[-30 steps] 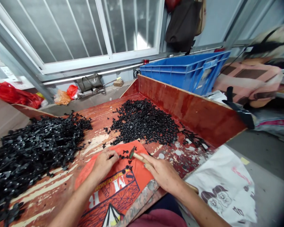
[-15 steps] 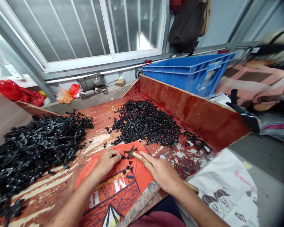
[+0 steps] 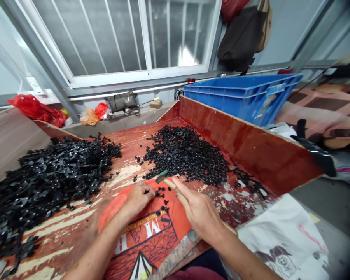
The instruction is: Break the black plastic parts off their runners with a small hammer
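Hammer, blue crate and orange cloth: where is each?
Hammer (image 3: pixel 170 182): head view, front of the handle.
Blue crate (image 3: pixel 235 101): head view, long side wall.
Orange cloth (image 3: pixel 180 213): head view, unprinted fabric.

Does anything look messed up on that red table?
Yes. The table looks worn: pale streaks show beside the left pile, and whitish blotches near the right hand. Some black bits lie scattered right of the middle pile, as if strayed.

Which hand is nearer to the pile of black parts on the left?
Left. The left hand is to the right of the black pile, apart from it; the right hand, holding the hammer, is farther right.
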`<action>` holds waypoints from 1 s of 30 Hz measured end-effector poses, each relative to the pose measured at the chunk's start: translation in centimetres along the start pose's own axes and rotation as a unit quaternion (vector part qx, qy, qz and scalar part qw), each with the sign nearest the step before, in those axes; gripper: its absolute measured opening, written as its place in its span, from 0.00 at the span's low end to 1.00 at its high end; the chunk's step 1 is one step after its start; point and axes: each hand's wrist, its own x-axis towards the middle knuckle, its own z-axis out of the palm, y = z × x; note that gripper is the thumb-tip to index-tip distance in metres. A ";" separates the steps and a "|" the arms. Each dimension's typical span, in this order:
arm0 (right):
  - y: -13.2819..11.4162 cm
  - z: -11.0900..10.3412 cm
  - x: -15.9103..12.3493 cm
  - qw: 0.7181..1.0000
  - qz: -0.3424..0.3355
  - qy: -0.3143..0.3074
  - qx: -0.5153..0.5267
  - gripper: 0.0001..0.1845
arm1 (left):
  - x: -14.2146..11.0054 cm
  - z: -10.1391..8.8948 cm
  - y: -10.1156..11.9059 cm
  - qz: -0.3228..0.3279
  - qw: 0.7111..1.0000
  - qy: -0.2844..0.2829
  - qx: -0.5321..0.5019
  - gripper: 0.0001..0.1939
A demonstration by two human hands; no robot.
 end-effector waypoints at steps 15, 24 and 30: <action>1.3 -0.5 0.1 0.997 0.047 -0.056 0.036 0.26 | -1.4 -0.8 0.1 0.085 0.993 0.045 0.067 0.03; 1.4 -0.3 -0.1 0.996 0.053 -0.061 0.035 0.26 | -2.5 -1.6 0.6 0.078 0.992 0.039 0.094 0.08; 1.2 0.4 -0.1 0.995 0.042 -0.069 0.050 0.25 | -3.6 -1.3 -0.2 0.077 0.993 0.049 0.069 0.11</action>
